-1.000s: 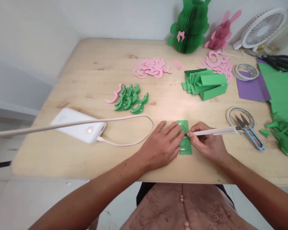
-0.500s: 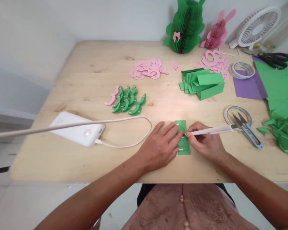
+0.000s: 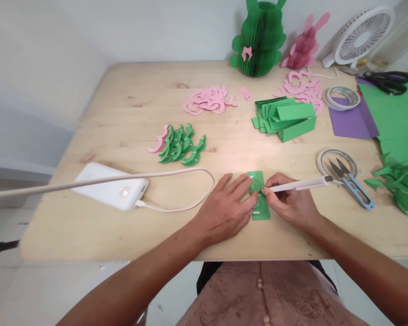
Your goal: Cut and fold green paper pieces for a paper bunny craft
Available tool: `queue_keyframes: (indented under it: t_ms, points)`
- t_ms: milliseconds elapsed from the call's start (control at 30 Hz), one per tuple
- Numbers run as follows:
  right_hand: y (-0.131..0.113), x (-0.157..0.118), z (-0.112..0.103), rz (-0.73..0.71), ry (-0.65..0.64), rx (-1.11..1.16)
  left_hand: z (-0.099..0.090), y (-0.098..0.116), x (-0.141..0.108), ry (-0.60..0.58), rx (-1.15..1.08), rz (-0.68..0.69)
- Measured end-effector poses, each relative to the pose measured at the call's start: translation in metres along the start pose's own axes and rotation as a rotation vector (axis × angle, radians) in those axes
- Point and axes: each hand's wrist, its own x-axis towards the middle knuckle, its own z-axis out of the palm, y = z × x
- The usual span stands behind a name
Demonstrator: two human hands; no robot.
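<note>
A small green paper piece (image 3: 262, 211) with dark curved lines and white staples lies near the table's front edge. My left hand (image 3: 226, 208) rests flat with fingers spread, its fingertips on the paper's left side. In my right hand (image 3: 290, 199) is a white pen (image 3: 301, 184), pinched near its tip, which meets the middle of the paper. Cut green curved pieces (image 3: 182, 144) and a pink one (image 3: 160, 139) lie beyond my left hand. A stack of folded green strips (image 3: 285, 117) sits farther back.
Left of my hands are a white power bank (image 3: 105, 185) and its cable. Blue snips (image 3: 355, 190) overlap a tape roll (image 3: 323, 163) at right. Pink cutouts (image 3: 209, 99), paper rabbits, black scissors (image 3: 389, 81) and a white fan (image 3: 363, 38) are at the back.
The camera view has shifted slightly. My left fingers have moved slightly on the paper, covering more of the drawn line. The pen remains pinched in my right hand.
</note>
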Motion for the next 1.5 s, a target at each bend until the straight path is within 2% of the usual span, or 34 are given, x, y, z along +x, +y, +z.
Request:
queue_keyframes:
  t_ms: [1500]
  points:
    - [0.0009,-0.0006,0.0003,0.000,-0.001,0.038,0.0002,-0.0008,0.0001,0.009,-0.010,0.003]
